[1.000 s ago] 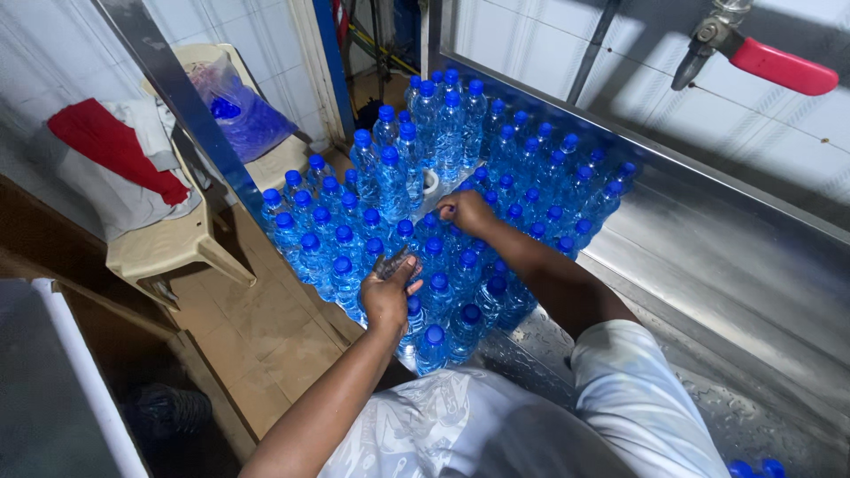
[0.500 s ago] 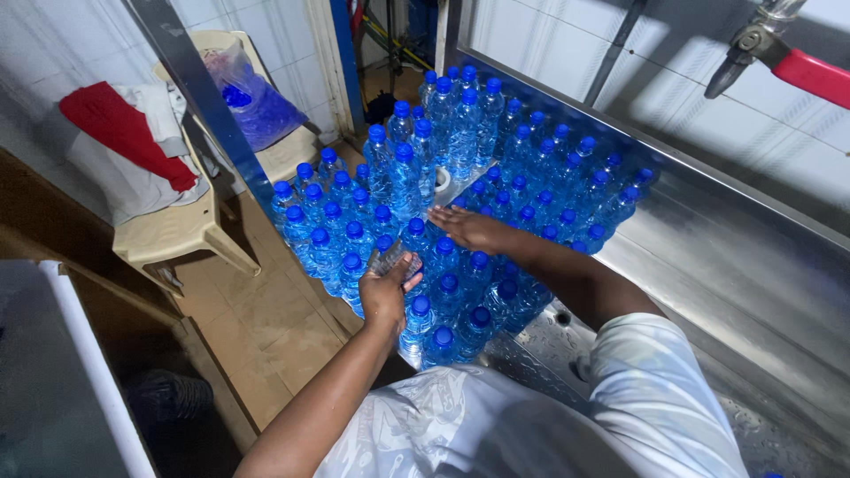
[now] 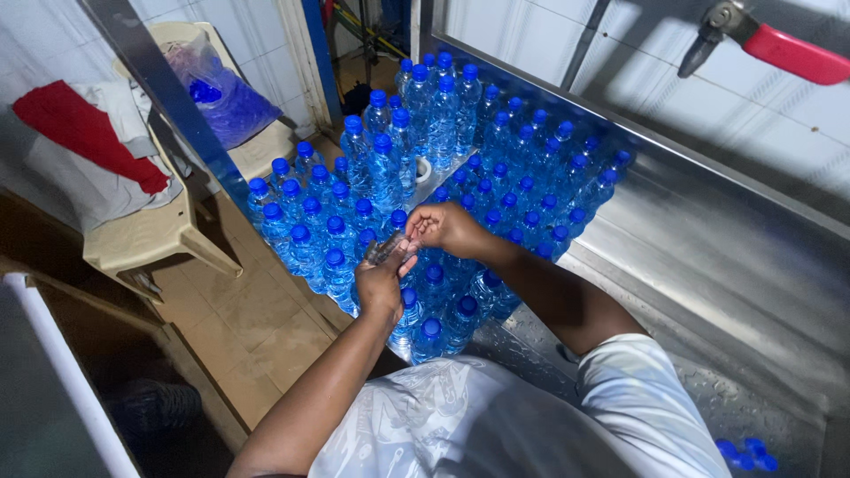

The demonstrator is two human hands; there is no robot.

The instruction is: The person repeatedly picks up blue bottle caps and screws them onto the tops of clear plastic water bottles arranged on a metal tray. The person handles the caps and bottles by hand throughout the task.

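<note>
Blue-capped plastic bottles [image 3: 443, 150] crowd steel table [image 3: 708, 265] beneath both hands

- Bottles [image 3: 443, 133]: clear, tinted blue, with bright blue caps [image 3: 334, 258].
- Table [image 3: 708, 257]: bare grey steel, shiny.
- Handle [image 3: 792, 55]: red, on a grey metal fitting.
- Chair [image 3: 150, 235]: cream plastic.
- Cloth [image 3: 84, 133]: red, over a white one.
- Bag [image 3: 221, 97]: clear, with blue inside.
- Shirt [image 3: 637, 407]: white.
- Apron [image 3: 443, 425]: clear, glossy plastic.
- Floor [image 3: 257, 319]: tan tiles.
- Wall [image 3: 531, 35]: white tiles.
- Post [image 3: 320, 53]: blue.
</note>
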